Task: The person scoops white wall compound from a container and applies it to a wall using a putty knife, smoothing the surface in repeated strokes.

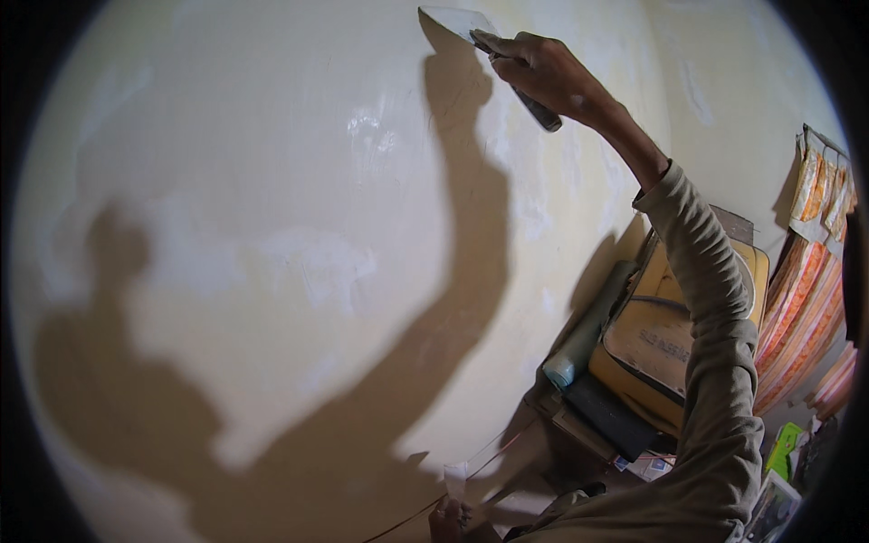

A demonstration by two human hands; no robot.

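High on the wall, my right hand (543, 77) grips the dark handle of a putty knife (457, 20). Its wide pale blade points to the upper left and lies at or very close to the pale wall (299, 181); whether it touches cannot be told. The index finger stretches along the handle toward the blade. Down at the lower edge, my left hand (445, 522) is dim and partly cut off, closed round a small tool with a flat whitish blade (455, 480) pointing up. Uneven white patches (312, 262) of filler mark the wall, some of them shiny.
Beside my right arm lean a yellow-brown padded case (647, 339) and a rolled greenish mat (588, 326). An orange striped curtain (801, 308) hangs at the far right, above a bright green object (783, 450). A thin cord (407, 520) runs low along the wall. My shadow covers much of the wall.
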